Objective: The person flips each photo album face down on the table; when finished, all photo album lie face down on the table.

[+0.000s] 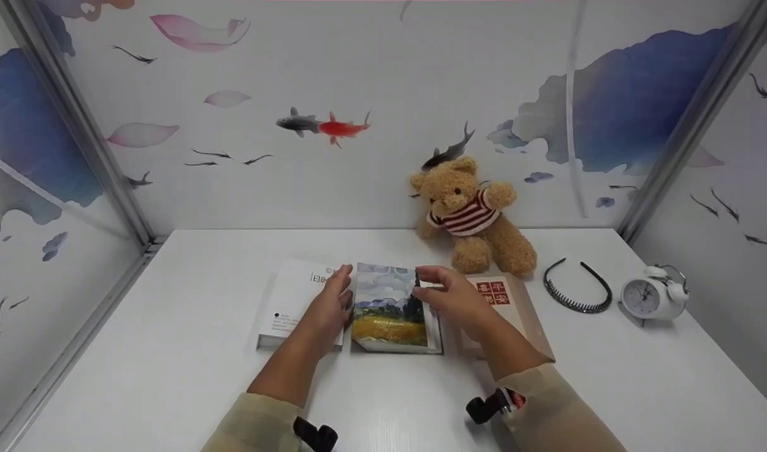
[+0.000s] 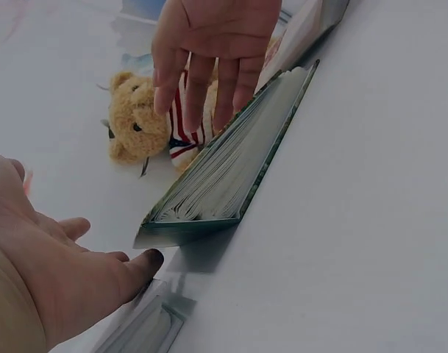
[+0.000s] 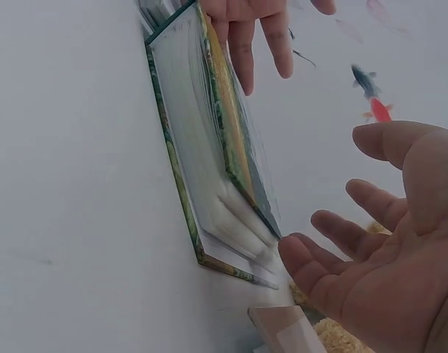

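Observation:
A hardcover book with a painted landscape cover [image 1: 388,307] lies on the white table between both hands. The left hand [image 1: 326,311] stands at its left side with extended fingers, over the edge of a white book [image 1: 289,314]. At the opposite side is the right hand [image 1: 455,300], its fingers loosely bent. In the right wrist view its fingertips [image 3: 291,254] are at the cover's corner; whether they touch is unclear. The landscape book's cover [image 3: 242,147] sits raised there, with loose pages below. Neither hand grips anything.
Under the right forearm lies a beige book with red characters [image 1: 493,292]. Behind it a teddy bear [image 1: 465,213] leans on the patterned wall. A black headband [image 1: 578,307] and a white alarm clock [image 1: 650,295] stand at the right.

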Motion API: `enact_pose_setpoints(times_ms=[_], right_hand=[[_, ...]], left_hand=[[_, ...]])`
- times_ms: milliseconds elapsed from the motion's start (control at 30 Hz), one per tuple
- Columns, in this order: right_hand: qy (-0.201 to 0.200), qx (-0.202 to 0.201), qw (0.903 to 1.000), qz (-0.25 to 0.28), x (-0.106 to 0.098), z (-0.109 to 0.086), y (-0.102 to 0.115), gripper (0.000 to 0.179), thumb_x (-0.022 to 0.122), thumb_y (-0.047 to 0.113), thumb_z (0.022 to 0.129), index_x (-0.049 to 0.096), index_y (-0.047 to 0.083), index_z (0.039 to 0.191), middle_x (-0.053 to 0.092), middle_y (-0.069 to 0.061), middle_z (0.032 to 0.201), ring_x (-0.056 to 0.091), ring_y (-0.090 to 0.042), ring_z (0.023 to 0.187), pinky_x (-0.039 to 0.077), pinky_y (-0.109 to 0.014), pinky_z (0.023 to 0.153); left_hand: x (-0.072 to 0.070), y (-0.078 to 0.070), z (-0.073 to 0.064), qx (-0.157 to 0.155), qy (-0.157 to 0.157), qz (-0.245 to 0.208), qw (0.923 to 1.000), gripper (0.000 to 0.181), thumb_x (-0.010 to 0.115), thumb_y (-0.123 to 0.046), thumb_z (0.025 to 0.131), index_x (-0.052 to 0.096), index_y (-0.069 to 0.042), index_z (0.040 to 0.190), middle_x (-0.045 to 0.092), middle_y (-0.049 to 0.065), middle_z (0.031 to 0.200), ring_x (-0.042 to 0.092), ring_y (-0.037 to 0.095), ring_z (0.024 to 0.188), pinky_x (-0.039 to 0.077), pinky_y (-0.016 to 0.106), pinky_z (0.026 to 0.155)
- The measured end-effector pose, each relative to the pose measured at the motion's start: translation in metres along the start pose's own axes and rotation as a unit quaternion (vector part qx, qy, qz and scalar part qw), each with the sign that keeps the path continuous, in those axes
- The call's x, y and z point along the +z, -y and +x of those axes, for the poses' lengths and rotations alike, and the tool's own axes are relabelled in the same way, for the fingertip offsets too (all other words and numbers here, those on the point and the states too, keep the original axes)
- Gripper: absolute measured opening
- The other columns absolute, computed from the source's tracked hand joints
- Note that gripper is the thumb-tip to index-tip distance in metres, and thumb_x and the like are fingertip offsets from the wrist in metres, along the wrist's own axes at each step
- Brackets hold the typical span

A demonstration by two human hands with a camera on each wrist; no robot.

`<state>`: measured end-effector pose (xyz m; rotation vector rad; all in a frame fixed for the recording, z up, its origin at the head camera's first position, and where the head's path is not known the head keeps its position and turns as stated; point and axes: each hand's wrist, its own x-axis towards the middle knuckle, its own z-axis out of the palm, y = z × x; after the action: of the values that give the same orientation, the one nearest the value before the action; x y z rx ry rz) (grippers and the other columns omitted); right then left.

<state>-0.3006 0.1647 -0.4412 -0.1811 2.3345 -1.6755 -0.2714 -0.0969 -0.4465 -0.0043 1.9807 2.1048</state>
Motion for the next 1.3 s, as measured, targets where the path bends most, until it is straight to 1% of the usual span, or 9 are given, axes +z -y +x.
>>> enact_pose_setpoints(times_ms=[133, 233, 367, 533, 767, 900, 1033, 1167, 1300], right_hand=[[0.006, 0.019, 0.9996, -0.021, 0.004, 0.001, -0.001, 0.061, 0.071, 0.032, 0.104, 0.05, 0.021, 0.161, 0.048, -0.005, 0.167, 0.046, -0.034, 0.156, 0.044, -0.055, 0.125], [0.011, 0.022, 0.9993, -0.027, 0.006, 0.001, 0.0, 0.062, 0.07, 0.033, 0.104, 0.049, 0.022, 0.161, 0.05, -0.006, 0.166, 0.046, -0.033, 0.156, 0.042, -0.056, 0.126], [0.016, 0.02, 0.9992, -0.031, 0.007, 0.001, -0.001, 0.062, 0.071, 0.033, 0.104, 0.05, 0.022, 0.161, 0.05, -0.005, 0.166, 0.046, -0.033, 0.156, 0.041, -0.057, 0.127], [0.02, 0.02, 0.9988, -0.039, 0.004, 0.001, 0.001, 0.061, 0.071, 0.035, 0.104, 0.05, 0.026, 0.16, 0.049, -0.002, 0.167, 0.046, -0.033, 0.157, 0.039, -0.058, 0.128], [0.037, 0.006, 0.9992, -0.01, 0.002, 0.0, 0.003, 0.062, 0.075, 0.035, 0.101, 0.052, 0.028, 0.159, 0.049, 0.003, 0.168, 0.044, -0.032, 0.157, 0.038, -0.056, 0.129], [0.044, 0.005, 0.9989, -0.015, 0.003, 0.0, 0.004, 0.062, 0.077, 0.039, 0.099, 0.053, 0.035, 0.157, 0.051, 0.007, 0.166, 0.044, -0.031, 0.158, 0.036, -0.058, 0.129], [0.046, 0.0, 0.9984, -0.031, 0.004, -0.001, 0.004, 0.064, 0.078, 0.045, 0.097, 0.053, 0.042, 0.155, 0.052, 0.01, 0.164, 0.044, -0.029, 0.158, 0.036, -0.059, 0.129], [0.053, -0.004, 0.9985, -0.015, 0.003, -0.002, 0.004, 0.066, 0.079, 0.047, 0.097, 0.052, 0.04, 0.157, 0.051, 0.007, 0.166, 0.044, -0.03, 0.158, 0.035, -0.06, 0.13], [0.054, -0.005, 0.9985, -0.003, 0.003, -0.004, 0.007, 0.066, 0.078, 0.045, 0.098, 0.052, 0.036, 0.158, 0.05, 0.004, 0.167, 0.045, -0.03, 0.157, 0.035, -0.06, 0.13]], left_hand=[[-0.001, 0.003, -0.001, 0.001, 0.027, 0.003, 0.9996, 0.078, 0.027, -0.064, 0.112, 0.014, -0.02, 0.174, 0.006, 0.013, 0.183, 0.004, 0.037, 0.17, 0.009, 0.055, 0.138], [-0.001, 0.003, -0.002, 0.004, 0.037, 0.009, 0.9993, 0.078, 0.026, -0.064, 0.112, 0.015, -0.018, 0.174, 0.005, 0.013, 0.183, 0.003, 0.036, 0.17, 0.008, 0.054, 0.138], [0.001, 0.003, -0.002, 0.004, 0.032, 0.006, 0.9995, 0.078, 0.027, -0.065, 0.111, 0.019, -0.018, 0.173, 0.006, 0.013, 0.183, 0.003, 0.035, 0.17, 0.008, 0.053, 0.139], [0.007, -0.003, -0.005, 0.006, 0.028, 0.003, 0.9996, 0.076, 0.03, -0.063, 0.112, 0.022, -0.018, 0.173, 0.01, 0.014, 0.182, 0.007, 0.038, 0.17, 0.011, 0.054, 0.138], [0.014, -0.01, -0.009, 0.017, 0.028, 0.01, 0.9994, 0.069, 0.031, -0.062, 0.112, 0.027, -0.027, 0.171, 0.017, 0.001, 0.181, 0.02, 0.042, 0.167, 0.02, 0.057, 0.136], [0.018, -0.013, -0.01, 0.025, 0.028, 0.003, 0.9993, 0.063, 0.031, -0.059, 0.113, 0.031, -0.03, 0.169, 0.024, 0.001, 0.179, 0.027, 0.044, 0.165, 0.024, 0.057, 0.135], [0.02, -0.016, -0.01, 0.04, 0.024, 0.004, 0.9989, 0.061, 0.03, -0.058, 0.114, 0.032, -0.03, 0.168, 0.029, 0.002, 0.177, 0.033, 0.042, 0.163, 0.028, 0.057, 0.134], [0.022, -0.018, -0.011, 0.052, 0.024, 0.006, 0.9983, 0.061, 0.029, -0.056, 0.114, 0.033, -0.028, 0.169, 0.024, 0.0, 0.179, 0.035, 0.041, 0.162, 0.03, 0.057, 0.133], [0.023, -0.021, -0.012, 0.052, 0.018, 0.0, 0.9985, 0.061, 0.03, -0.057, 0.114, 0.035, -0.028, 0.168, 0.024, -0.004, 0.179, 0.038, 0.039, 0.161, 0.033, 0.054, 0.132]])
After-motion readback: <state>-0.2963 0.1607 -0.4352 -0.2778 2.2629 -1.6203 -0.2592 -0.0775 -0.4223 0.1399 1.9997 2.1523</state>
